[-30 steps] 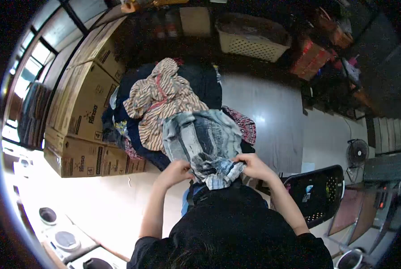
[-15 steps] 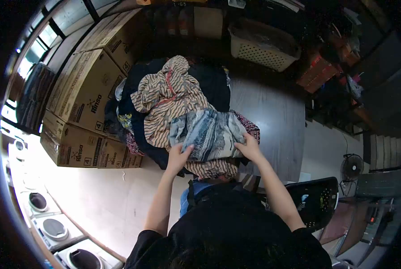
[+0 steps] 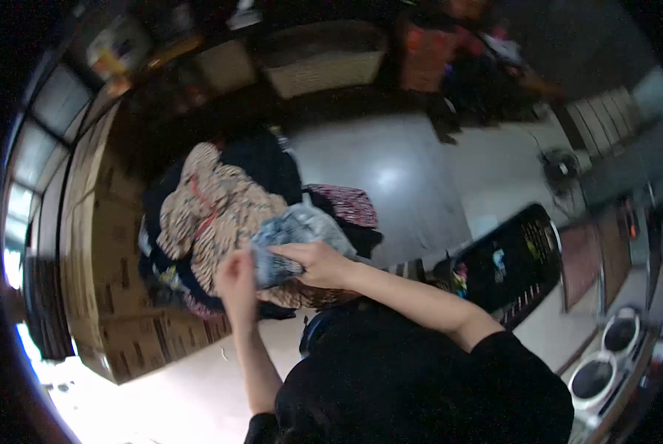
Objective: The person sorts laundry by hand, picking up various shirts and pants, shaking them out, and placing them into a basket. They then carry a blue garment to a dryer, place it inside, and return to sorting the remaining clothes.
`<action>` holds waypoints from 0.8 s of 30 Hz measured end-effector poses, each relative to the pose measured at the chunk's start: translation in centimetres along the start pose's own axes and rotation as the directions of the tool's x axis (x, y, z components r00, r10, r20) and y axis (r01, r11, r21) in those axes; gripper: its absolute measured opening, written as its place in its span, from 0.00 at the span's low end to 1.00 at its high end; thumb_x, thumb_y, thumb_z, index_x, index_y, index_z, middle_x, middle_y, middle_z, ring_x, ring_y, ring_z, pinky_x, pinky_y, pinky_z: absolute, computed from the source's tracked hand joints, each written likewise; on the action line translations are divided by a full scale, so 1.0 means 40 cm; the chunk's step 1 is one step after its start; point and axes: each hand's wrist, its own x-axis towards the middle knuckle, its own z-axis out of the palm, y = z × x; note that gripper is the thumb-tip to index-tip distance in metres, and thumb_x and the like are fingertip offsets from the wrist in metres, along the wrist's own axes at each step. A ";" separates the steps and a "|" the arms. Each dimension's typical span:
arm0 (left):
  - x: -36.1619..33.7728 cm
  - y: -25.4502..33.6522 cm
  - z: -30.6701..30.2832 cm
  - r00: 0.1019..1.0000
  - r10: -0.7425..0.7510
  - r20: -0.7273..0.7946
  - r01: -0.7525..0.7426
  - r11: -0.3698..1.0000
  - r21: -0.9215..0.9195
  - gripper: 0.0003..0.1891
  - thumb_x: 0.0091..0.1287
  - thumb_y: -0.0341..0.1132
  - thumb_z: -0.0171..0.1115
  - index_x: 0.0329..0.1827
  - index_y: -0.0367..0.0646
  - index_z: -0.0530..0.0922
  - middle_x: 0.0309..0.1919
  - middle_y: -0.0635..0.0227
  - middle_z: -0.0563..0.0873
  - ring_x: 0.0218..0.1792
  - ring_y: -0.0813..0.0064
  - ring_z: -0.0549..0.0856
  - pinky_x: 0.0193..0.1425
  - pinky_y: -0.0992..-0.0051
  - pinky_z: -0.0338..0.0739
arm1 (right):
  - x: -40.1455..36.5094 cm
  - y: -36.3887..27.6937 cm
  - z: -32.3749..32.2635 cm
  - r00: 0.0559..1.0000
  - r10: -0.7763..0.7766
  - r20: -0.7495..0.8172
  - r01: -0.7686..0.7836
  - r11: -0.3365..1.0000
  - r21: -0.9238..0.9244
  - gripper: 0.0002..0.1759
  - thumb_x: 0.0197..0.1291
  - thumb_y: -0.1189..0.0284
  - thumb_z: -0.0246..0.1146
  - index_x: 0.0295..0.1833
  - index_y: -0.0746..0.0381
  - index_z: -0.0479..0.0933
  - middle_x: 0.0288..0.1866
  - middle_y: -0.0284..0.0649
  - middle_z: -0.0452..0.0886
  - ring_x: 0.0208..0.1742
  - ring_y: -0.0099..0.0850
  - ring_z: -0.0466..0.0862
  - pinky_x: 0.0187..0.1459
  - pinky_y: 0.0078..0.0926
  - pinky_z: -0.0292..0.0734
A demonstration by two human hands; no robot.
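Note:
A blue-grey patterned garment [image 3: 313,226] is bunched in front of me, over a beige striped garment [image 3: 231,196] with red trim. My right hand [image 3: 320,265] is closed on its near edge, thumb on top, with the forearm reaching in from the right. At its left edge is my left hand [image 3: 235,281], smeared by motion, its fingers close against the cloth. Beneath lies a heap of dark clothes [image 3: 268,159], with a pink-and-black patterned cloth [image 3: 346,203] sticking out on the right.
Cardboard boxes [image 3: 120,266] are stacked along the left. The grey tabletop [image 3: 390,163] extends right of the heap. A black basket [image 3: 505,259] stands at the lower right, and a pale basket [image 3: 324,70] at the back. A fan [image 3: 561,166] and front-loading machines [image 3: 594,381] are farther right.
The blue-grey garment was spread between both hands and is now bunched smaller. My hands have come closer together, the right one moving left across the garment. The whole view has turned.

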 end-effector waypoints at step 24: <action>0.057 -0.294 0.279 0.942 0.129 0.311 -0.318 0.644 0.695 0.45 0.50 0.46 0.74 0.71 0.44 0.62 0.70 0.49 0.65 0.72 0.47 0.61 0.69 0.38 0.55 | -1.310 0.162 -0.550 -0.127 -0.489 -0.863 -0.763 0.603 -0.230 0.28 0.60 0.69 0.68 0.61 0.73 0.71 0.65 0.57 0.73 0.65 0.46 0.74 0.69 0.36 0.65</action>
